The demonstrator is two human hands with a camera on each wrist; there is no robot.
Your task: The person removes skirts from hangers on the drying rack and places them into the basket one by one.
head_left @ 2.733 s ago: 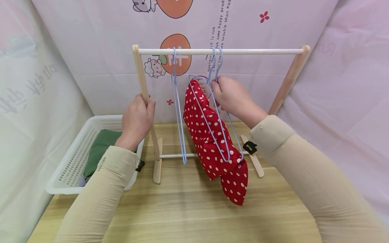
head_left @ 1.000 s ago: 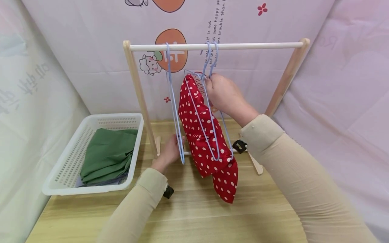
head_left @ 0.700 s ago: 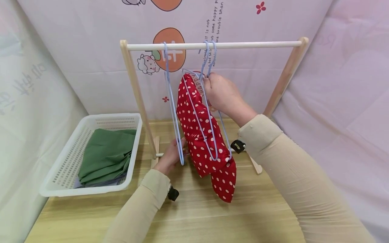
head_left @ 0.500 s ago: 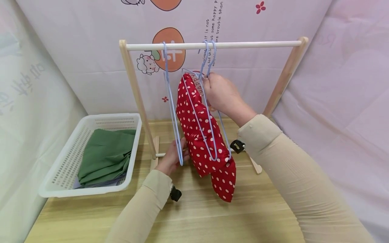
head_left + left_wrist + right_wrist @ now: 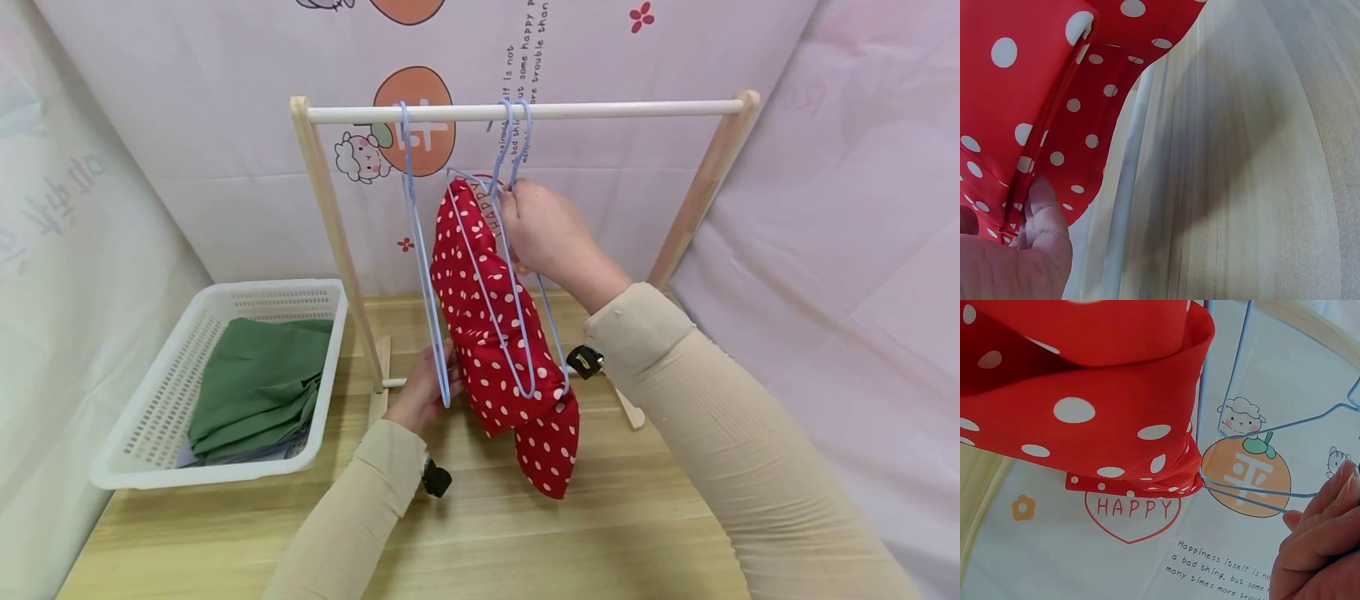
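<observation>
A red garment with white polka dots [image 5: 491, 350] hangs slanted among the blue wire hangers, its lower end drooping above the table. My right hand [image 5: 547, 229] grips a blue hanger just below the hooks of the two middle ones [image 5: 521, 287]; its fingertips are partly hidden in the head view. In the right wrist view, hanger wires run from those fingers to the garment [image 5: 1147, 425]. My left hand [image 5: 426, 387] is low, behind a separate bare hanger [image 5: 422, 242]. In the left wrist view, its thumb and fingers [image 5: 1041, 212] pinch a fold of the garment [image 5: 1004, 94].
A wooden rack with a white top rod [image 5: 622, 109] carries the hangers and stands on a wood-grain table [image 5: 600, 517]. At left sits a white perforated basket [image 5: 120, 450] holding a folded green cloth [image 5: 262, 383]. Printed fabric walls [image 5: 247, 125] enclose the space.
My left hand has left the rack's left post and reached down and right to the garment's lower left edge. My right hand keeps its grip; the head view has shifted slightly.
</observation>
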